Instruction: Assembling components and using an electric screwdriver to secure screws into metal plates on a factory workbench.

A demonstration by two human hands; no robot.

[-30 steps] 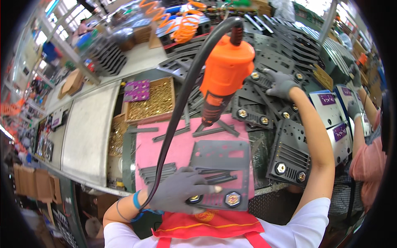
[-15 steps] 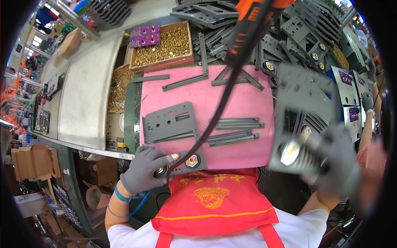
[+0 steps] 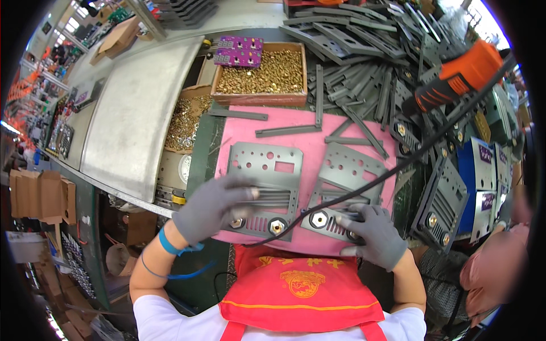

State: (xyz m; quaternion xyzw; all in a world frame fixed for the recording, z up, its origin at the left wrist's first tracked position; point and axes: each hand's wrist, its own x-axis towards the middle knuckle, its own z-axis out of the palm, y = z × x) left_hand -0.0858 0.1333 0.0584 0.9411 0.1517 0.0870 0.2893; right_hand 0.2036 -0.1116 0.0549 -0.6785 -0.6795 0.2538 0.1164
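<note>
Two grey metal panels with round holes and slots lie side by side on a pink mat (image 3: 239, 128). Over the left edge of the left panel (image 3: 264, 159) is my gloved left hand (image 3: 213, 207), its fingers stretched out and apart. My gloved right hand (image 3: 375, 233) grips the lower right part of the right panel (image 3: 352, 165), which sits slightly turned. Each panel carries brass-centred hex nuts near its lower edge; one is this nut (image 3: 319, 219). Grey bars (image 3: 276, 199) show through the left panel's opening. A black cord crosses in front of the right panel.
An orange power screwdriver (image 3: 455, 79) hangs at the upper right. Behind the mat stands a box of small brass parts (image 3: 261, 77) with purple circuit boards (image 3: 239, 52) on its edge. Grey metal pieces (image 3: 352, 34) pile up at the back. Another panel (image 3: 441, 204) leans at right.
My right hand has brought its panel leftward from the right side onto the mat, over where loose bars lay. My left hand has loosened from the left panel's corner, and that panel lies straighter.
</note>
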